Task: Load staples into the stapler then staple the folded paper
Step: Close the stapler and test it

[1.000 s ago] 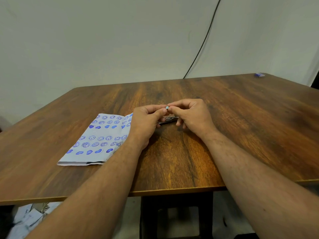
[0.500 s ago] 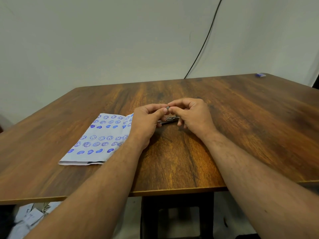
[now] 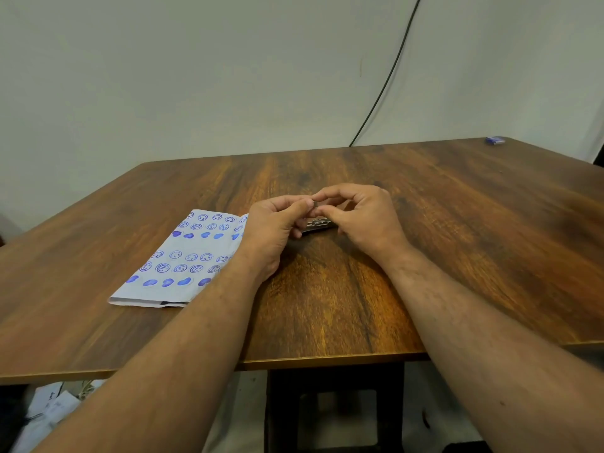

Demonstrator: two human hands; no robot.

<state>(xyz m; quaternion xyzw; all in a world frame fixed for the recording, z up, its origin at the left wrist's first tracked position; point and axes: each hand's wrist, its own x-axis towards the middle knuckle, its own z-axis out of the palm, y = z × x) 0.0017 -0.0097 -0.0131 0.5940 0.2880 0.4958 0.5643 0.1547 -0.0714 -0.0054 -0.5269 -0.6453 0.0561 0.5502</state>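
Brown wood-grain table (image 3: 425, 256), bare at right. Folded white paper printed with blue smiley faces (image 3: 183, 259) flat at left, long axis running away from the near edge. Left hand (image 3: 274, 228) and right hand (image 3: 362, 217) meeting fingertip to fingertip, both pinching a tiny grey staple strip (image 3: 314, 204). Small silver metal stapler (image 3: 318, 224) on the table just below, between the hands, long axis left to right; facing end unclear. Best done slowly: strip level, legs down, lined along the stapler's channel, then slid fully in.
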